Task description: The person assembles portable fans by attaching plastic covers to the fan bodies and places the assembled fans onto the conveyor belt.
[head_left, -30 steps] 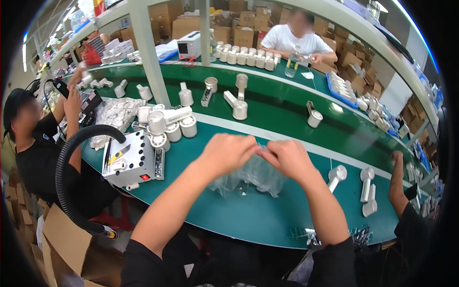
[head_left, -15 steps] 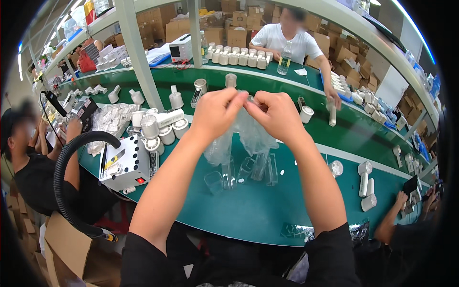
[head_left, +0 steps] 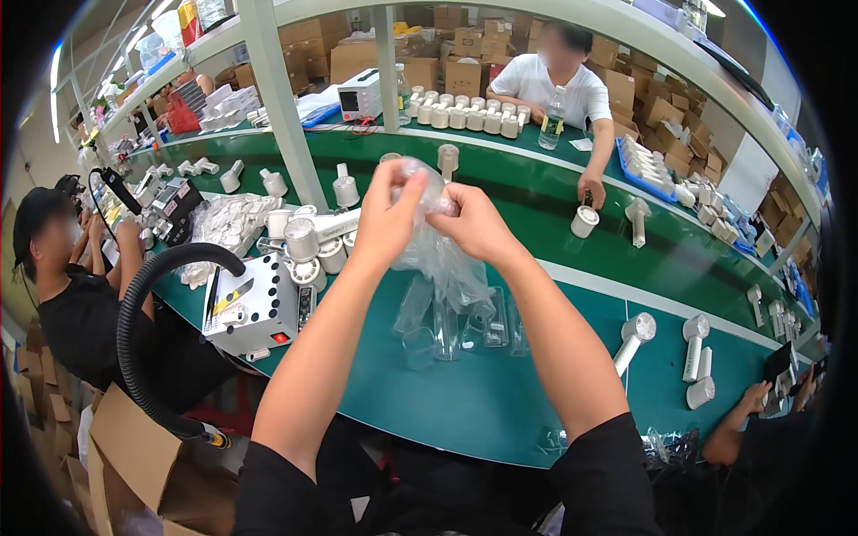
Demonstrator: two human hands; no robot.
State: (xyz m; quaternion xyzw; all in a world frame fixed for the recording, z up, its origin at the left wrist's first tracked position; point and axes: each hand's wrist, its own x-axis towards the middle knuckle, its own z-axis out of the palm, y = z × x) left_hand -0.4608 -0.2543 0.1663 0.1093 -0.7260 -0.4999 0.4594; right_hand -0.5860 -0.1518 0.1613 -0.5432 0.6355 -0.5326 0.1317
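Observation:
Raised over the green bench, my left hand (head_left: 393, 214) is closed on the bunched top of a clear plastic bag (head_left: 442, 263). My right hand (head_left: 474, 223) pinches the same bag close beside it, fingers curled in. The bag hangs crumpled below both hands. Under it, several clear plastic casings (head_left: 447, 330) lie on the bench between my forearms, partly covered by the film. Small white bits lie among them. To the right of my right forearm is a white device (head_left: 636, 335) with a round head and a handle.
At left stand a white box (head_left: 255, 304) with a red switch, a black flexible hose (head_left: 130, 322) and a pile of white parts (head_left: 228, 228). More round-headed devices (head_left: 697, 344) lie at right. Across the green belt (head_left: 536, 188), a co-worker's hand (head_left: 590, 189) touches a white device.
The view has shifted, so the bench sits further right. My left hand has gathered the bag's top upward, and the bag hangs more bunched. The co-worker's hand has moved to another device.

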